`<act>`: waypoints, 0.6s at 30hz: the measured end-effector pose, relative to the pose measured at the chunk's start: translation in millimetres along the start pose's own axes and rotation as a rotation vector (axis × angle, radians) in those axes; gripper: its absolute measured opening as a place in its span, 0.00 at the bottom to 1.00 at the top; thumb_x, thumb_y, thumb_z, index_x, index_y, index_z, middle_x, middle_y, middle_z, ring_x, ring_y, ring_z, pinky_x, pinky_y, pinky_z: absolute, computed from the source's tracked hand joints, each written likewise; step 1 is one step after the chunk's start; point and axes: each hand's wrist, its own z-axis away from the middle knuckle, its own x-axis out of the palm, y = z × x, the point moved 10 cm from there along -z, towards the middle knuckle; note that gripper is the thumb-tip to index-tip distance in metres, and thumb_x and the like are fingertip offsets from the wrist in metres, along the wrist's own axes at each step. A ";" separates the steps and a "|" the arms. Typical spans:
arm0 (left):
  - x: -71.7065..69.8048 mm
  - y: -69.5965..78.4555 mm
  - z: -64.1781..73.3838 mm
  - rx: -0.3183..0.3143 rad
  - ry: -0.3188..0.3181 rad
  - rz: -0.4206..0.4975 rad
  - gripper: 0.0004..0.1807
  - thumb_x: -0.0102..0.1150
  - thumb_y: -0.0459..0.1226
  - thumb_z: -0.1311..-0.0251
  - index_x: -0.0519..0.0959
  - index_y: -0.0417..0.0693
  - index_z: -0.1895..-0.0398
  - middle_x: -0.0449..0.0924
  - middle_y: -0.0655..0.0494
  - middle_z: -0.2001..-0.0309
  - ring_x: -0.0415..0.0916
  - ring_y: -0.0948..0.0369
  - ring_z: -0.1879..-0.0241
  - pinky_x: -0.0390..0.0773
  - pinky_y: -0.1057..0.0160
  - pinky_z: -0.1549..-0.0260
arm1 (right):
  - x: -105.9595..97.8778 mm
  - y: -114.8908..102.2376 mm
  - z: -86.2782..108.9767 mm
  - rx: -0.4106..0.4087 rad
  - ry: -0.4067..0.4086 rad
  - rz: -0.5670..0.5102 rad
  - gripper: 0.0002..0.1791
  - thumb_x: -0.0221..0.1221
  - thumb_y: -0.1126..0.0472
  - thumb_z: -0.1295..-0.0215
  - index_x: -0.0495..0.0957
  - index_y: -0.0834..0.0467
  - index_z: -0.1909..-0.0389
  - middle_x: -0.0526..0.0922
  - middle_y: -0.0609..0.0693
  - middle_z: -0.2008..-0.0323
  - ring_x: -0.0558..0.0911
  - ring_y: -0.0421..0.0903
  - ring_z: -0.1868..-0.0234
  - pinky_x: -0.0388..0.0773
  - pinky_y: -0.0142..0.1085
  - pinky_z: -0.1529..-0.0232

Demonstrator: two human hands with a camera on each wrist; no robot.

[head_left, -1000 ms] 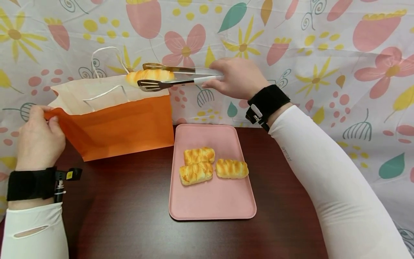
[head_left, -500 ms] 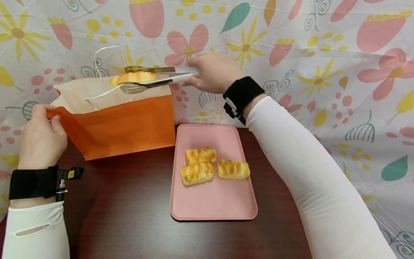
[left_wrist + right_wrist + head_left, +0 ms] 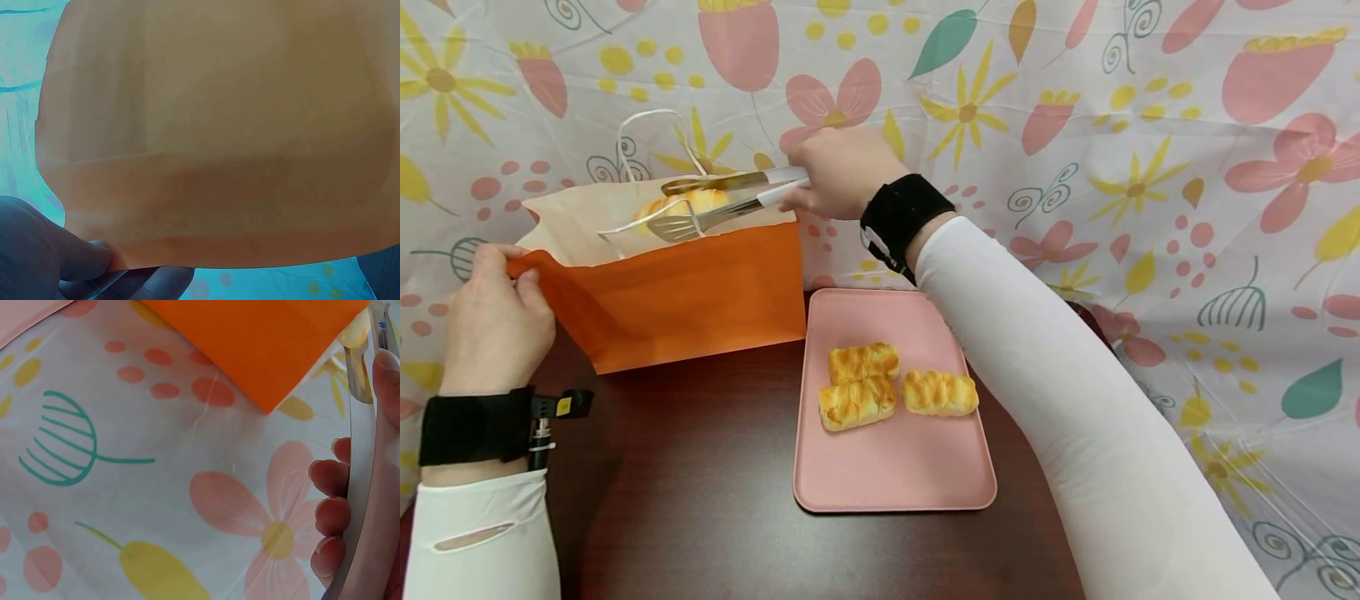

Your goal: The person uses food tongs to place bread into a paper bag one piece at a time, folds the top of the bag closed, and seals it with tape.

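Observation:
My left hand pinches the left edge of an orange paper bag between thumb and fingers, as the left wrist view also shows. In my right hand are metal tongs with white handles; the right wrist view shows the fingers wrapped around the handles. Between the tongs' tips sits a golden bread roll, within the bag's open mouth, partly hidden by the front tip and the bag's white handle. Several fingers of the left hand show under the bag's edge.
A pink tray on the dark wooden table bears three more bread rolls: one at the back, one in front of it, one to the right. A flowered cloth hangs close behind.
My right hand has moved left, carrying the tongs and roll from the bag's right rim to over its mouth, then lower into it. My left hand stays on the bag's edge.

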 end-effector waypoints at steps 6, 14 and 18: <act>-0.3 0.1 -0.6 0.006 0.011 -0.007 0.26 0.28 0.41 0.24 0.54 0.35 0.29 0.66 0.22 0.41 0.67 0.30 0.50 0.70 0.32 0.54 | 5.7 -17.8 -11.7 -0.023 -0.057 0.025 0.27 0.53 0.30 0.37 0.77 0.49 0.58 0.77 0.46 0.65 0.79 0.45 0.62 0.77 0.45 0.62; -1.5 -0.4 -1.5 0.020 0.024 -0.008 0.26 0.29 0.42 0.24 0.55 0.36 0.30 0.68 0.22 0.43 0.67 0.30 0.51 0.69 0.33 0.55 | 8.4 -40.3 -26.1 -0.066 -0.057 0.040 0.27 0.54 0.31 0.36 0.79 0.49 0.54 0.79 0.45 0.62 0.79 0.45 0.57 0.77 0.45 0.58; -1.5 -0.6 -0.5 0.026 0.030 -0.003 0.26 0.28 0.42 0.24 0.56 0.37 0.30 0.69 0.23 0.44 0.68 0.31 0.52 0.70 0.33 0.56 | 14.8 -49.2 -32.8 -0.069 -0.088 0.043 0.27 0.53 0.33 0.35 0.79 0.49 0.49 0.79 0.45 0.58 0.78 0.46 0.55 0.76 0.44 0.56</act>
